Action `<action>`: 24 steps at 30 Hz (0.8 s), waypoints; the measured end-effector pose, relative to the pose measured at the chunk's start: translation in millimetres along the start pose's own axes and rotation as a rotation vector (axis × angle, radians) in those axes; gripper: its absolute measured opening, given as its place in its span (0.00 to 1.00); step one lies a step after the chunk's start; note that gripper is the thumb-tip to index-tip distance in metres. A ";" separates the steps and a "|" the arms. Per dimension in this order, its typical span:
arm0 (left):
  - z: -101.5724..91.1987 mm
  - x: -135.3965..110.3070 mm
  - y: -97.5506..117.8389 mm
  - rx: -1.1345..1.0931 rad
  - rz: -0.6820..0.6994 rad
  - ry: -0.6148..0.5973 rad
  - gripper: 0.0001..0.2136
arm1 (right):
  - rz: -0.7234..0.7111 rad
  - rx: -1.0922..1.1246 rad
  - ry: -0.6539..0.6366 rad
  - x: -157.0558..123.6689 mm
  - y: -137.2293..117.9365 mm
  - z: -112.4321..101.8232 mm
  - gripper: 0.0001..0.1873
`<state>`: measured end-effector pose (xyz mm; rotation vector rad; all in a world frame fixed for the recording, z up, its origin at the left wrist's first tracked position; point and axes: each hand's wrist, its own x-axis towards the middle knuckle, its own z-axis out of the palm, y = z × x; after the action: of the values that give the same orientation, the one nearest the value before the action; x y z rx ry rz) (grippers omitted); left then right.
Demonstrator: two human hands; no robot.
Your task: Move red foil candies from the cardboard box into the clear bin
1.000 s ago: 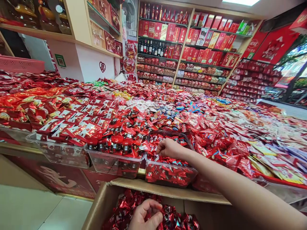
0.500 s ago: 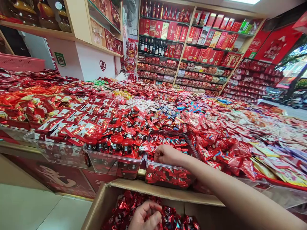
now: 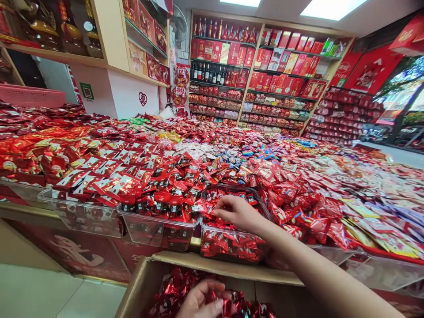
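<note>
Loosely curled, your left hand [image 3: 200,302] has red sweets [image 3: 174,285] showing between thumb and fingers; whether it grips any cannot be told. More lie toward the cardboard box's [image 3: 265,270] far left corner. Your right hand [image 3: 236,212], thumb parted from bent fingers, is near the plastic tub's [image 3: 232,229] front left corner.

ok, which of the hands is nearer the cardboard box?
Left. The left hand is inside the cardboard box, among the red-wrapped candies. The right hand is beyond the box's far edge, over the clear bin of candies.
</note>
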<state>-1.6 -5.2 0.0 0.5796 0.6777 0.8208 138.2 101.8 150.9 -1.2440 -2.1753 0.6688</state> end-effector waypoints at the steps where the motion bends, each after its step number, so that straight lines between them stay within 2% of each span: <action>1: 4.4 -3.4 2.8 -0.025 -0.008 0.023 0.12 | -0.004 0.057 0.061 -16.2 -7.4 -3.5 0.09; 2: 8.3 -6.5 5.3 -0.027 0.008 0.042 0.12 | 0.000 0.116 0.090 -35.0 -13.4 -4.5 0.09; 4: 14.2 -10.9 9.0 0.011 0.059 0.032 0.11 | 0.052 0.210 0.060 -75.7 -19.1 3.8 0.09; 7: 17.6 -13.3 10.2 0.086 0.098 0.026 0.11 | 0.248 0.281 0.003 -127.0 -11.2 39.9 0.10; 9: 17.9 -13.1 9.0 0.117 0.125 0.032 0.11 | 0.374 0.377 0.046 -144.9 0.9 69.6 0.10; 11: 18.1 -12.5 7.8 0.137 0.136 0.037 0.11 | 0.468 0.511 0.116 -149.9 12.9 92.5 0.11; 13: 18.4 -11.8 7.3 0.142 0.135 0.035 0.11 | 0.529 0.640 0.152 -147.9 21.2 104.1 0.12; 16: 18.2 -10.6 7.1 0.128 0.109 0.015 0.11 | 0.559 0.770 0.142 -145.3 26.7 106.2 0.13; 21: 12.4 -6.9 3.9 0.446 0.132 0.130 0.08 | 0.578 0.833 0.213 -152.2 32.6 108.5 0.14; 24: 9.9 -6.3 2.7 0.473 0.112 0.120 0.09 | 0.538 0.793 0.213 -156.9 30.4 108.3 0.13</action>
<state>1.3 -10.8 10.3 1.0080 0.9664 0.8056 151.7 -39.0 19.4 -1.3409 -1.1726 1.3679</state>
